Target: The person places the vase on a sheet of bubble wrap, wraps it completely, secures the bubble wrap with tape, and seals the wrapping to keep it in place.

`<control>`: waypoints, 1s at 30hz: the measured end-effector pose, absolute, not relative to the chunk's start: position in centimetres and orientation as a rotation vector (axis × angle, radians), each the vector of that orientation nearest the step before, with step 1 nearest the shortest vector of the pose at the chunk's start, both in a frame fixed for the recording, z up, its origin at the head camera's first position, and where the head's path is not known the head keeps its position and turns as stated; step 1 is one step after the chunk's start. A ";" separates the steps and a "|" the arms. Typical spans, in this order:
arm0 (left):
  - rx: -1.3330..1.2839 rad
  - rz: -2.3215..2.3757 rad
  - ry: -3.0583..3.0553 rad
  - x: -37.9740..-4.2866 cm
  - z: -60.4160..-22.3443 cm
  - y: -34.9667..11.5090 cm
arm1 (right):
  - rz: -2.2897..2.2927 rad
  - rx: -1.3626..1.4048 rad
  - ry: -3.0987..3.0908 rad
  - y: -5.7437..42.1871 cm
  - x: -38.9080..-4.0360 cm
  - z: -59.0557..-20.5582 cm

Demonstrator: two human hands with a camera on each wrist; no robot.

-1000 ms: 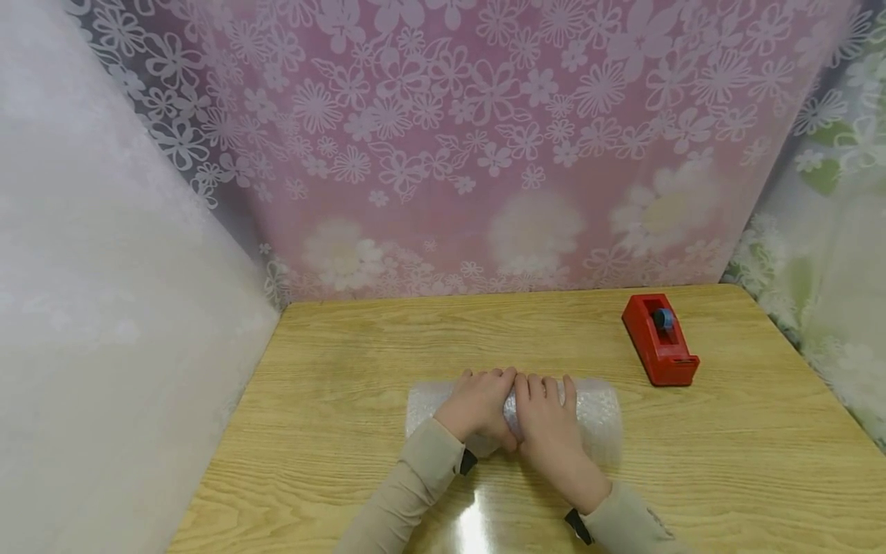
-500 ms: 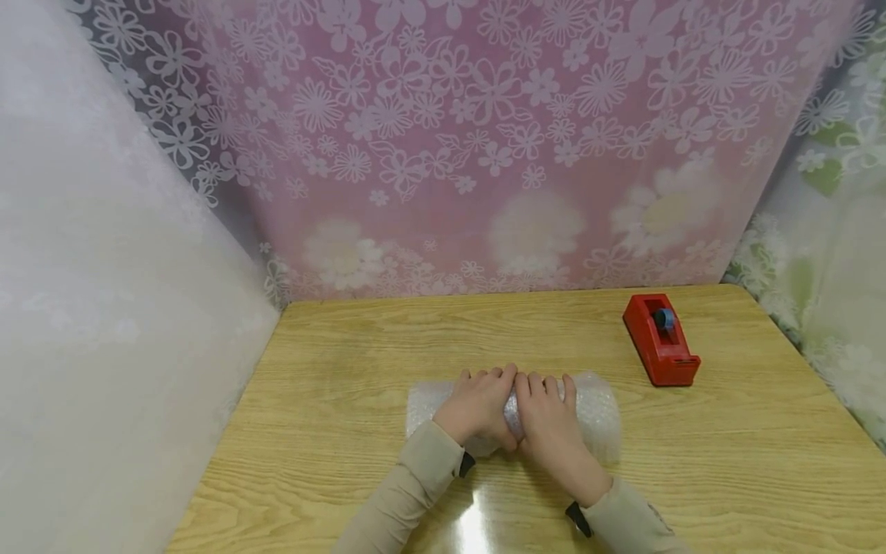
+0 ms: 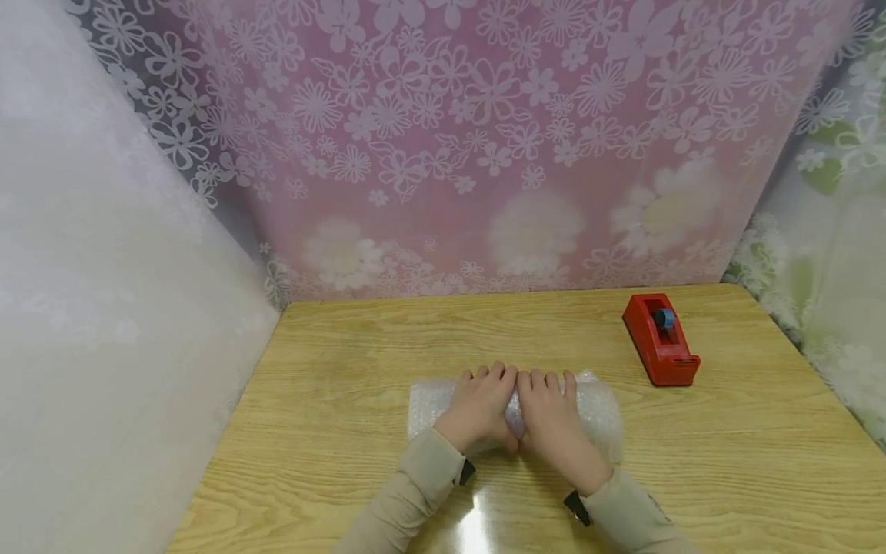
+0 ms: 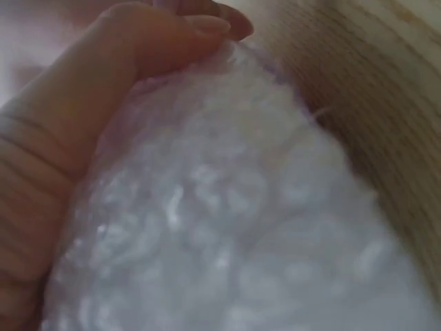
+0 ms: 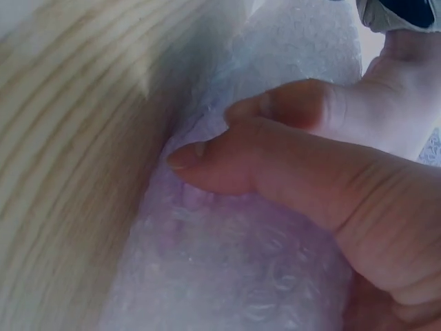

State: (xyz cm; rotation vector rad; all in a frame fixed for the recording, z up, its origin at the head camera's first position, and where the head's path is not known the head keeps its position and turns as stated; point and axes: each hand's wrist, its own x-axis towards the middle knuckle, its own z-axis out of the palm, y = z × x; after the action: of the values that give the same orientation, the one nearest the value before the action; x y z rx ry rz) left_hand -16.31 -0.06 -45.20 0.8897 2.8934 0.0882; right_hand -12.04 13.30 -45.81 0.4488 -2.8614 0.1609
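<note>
A roll of clear bubble wrap (image 3: pixel 598 415) lies crosswise on the wooden table, with something faintly purple showing through its middle. My left hand (image 3: pixel 479 408) grips it left of centre, fingers over the top and thumb on the near side. Right beside it, my right hand (image 3: pixel 554 423) grips the roll the same way, and the two hands almost touch. In the left wrist view the bubble wrap (image 4: pixel 227 207) fills most of the picture, under the thumb. The right wrist view has both thumbs close together on the wrap (image 5: pixel 227 255). What lies inside is hidden.
A red tape dispenser (image 3: pixel 661 342) with a small blue roll of tape stands at the back right of the table (image 3: pixel 346 346). Flowered pink sheeting (image 3: pixel 443 154) hangs behind the table, and pale sheeting (image 3: pixel 124 308) closes off the left side.
Both hands keep their hold and shift only slightly, with the left fingers moving a little over the top. A loose corner of wrap now stands up at the roll's right back.
</note>
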 end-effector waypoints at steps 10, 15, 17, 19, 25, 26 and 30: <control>0.894 -0.056 3.020 -15.9 -45.9 0.7 | 0.235 0.438 -2.994 13.9 -13.0 -45.0; 0.902 -0.148 3.089 -15.6 -46.2 0.9 | 0.259 0.419 -3.095 14.1 -13.5 -44.5; 0.909 -0.175 3.119 -15.5 -46.2 1.0 | 0.269 0.416 -3.126 14.2 -13.8 -44.3; 0.914 -0.187 3.146 -15.3 -46.3 1.1 | 0.276 0.417 -3.146 14.3 -14.0 -44.1; 0.948 -0.196 3.225 -15.0 -46.6 1.1 | 0.315 0.415 -3.204 14.5 -14.7 -43.8; 0.950 -0.197 3.233 -15.0 -46.7 1.0 | 0.318 0.417 -3.217 14.5 -14.9 -43.7; 0.953 -0.189 3.239 -15.1 -46.7 1.0 | 0.338 0.421 -3.258 14.5 -15.3 -43.5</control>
State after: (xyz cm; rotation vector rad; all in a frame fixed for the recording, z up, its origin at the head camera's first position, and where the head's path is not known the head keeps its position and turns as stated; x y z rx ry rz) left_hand -15.15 0.99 -46.74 0.9534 3.2393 -0.1887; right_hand -15.33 14.49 -43.55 0.4213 -3.2581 0.3383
